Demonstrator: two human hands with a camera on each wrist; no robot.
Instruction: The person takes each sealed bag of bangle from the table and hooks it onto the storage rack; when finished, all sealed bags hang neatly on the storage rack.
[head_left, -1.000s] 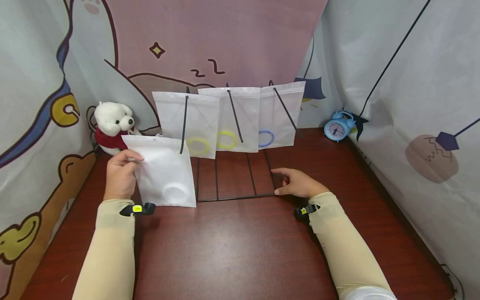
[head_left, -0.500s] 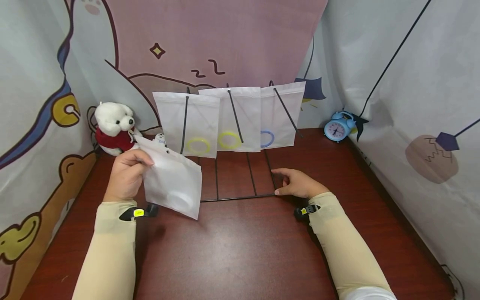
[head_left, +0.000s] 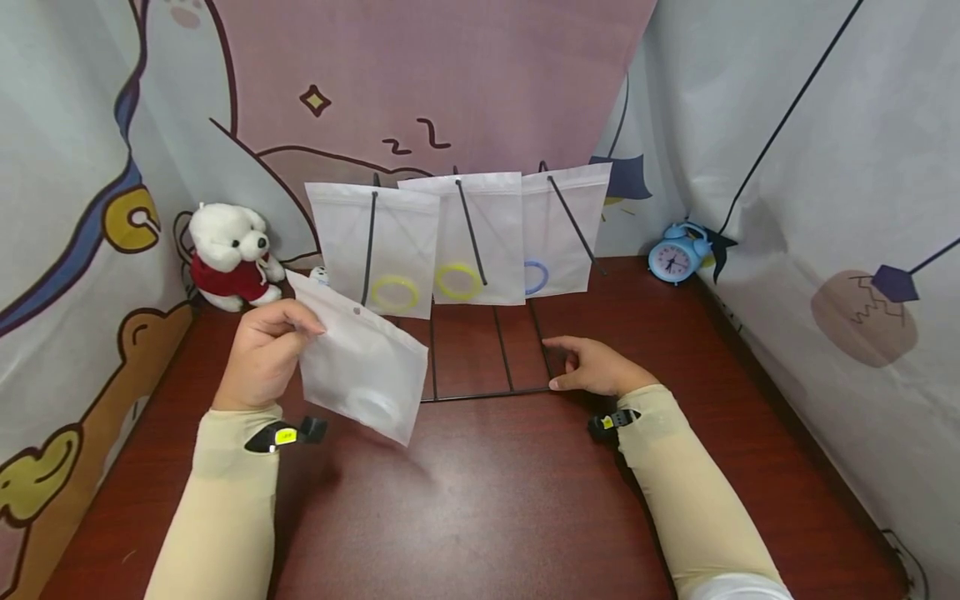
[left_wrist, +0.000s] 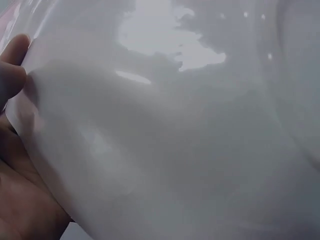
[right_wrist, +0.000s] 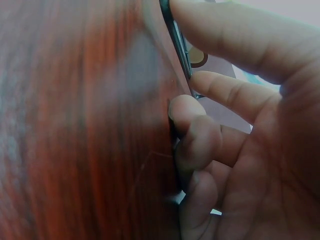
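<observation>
My left hand pinches a white zip bag by its upper left edge, thumb in front. The bag hangs tilted above the table, and a pale ring shape shows through it low down. In the left wrist view the bag's glossy side fills most of the frame. My right hand holds the front right corner of a black wire rack between thumb and index finger. Three similar bags hang from the rack's prongs: two with yellow rings, one with a blue ring.
A white plush bear in red sits at the back left, with a small white figure partly hidden beside it. A blue alarm clock stands at the back right. Printed curtains surround the brown table.
My left hand has moved right and slightly towards me with the bag, which has turned from nearly upright to tilted. The right hand has stayed at the rack's corner.
</observation>
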